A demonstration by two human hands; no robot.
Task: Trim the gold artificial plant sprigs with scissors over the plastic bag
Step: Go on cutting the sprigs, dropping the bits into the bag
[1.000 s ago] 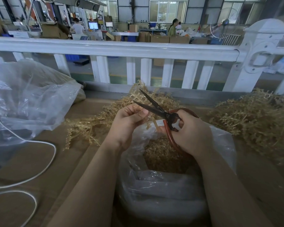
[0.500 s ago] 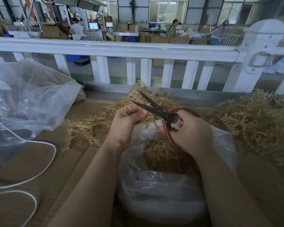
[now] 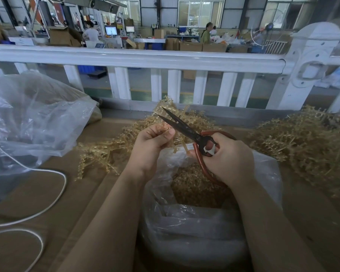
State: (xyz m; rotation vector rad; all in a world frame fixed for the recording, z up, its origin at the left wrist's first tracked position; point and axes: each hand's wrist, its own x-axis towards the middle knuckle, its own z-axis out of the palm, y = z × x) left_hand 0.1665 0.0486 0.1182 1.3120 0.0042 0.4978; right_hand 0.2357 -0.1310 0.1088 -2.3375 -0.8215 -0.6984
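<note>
One crumpled clear bag (image 3: pixel 33 122) lies at nine o'clock. The left hand (image 3: pixel 150 147) pinches one gold sprig (image 3: pixel 165 112); the right hand (image 3: pixel 227 160) grips one pair of scissors (image 3: pixel 186 130), blades parted, above one plastic bag (image 3: pixel 194 228) at six o'clock. Two sprig heaps (image 3: pixel 302 144) flank them.

The scissors (image 3: pixel 186 128) have dark, matt metal blades and glossy red-brown handles. The sprigs (image 3: pixel 104 152) look like dull gold plastic, knobbly. The bag (image 3: pixel 194 230) is thin, clear, crinkled, shiny plastic. The surface (image 3: pixel 82 195) looks like matt brown cardboard. The railing (image 3: pixel 145 57) is glossy white.
</note>
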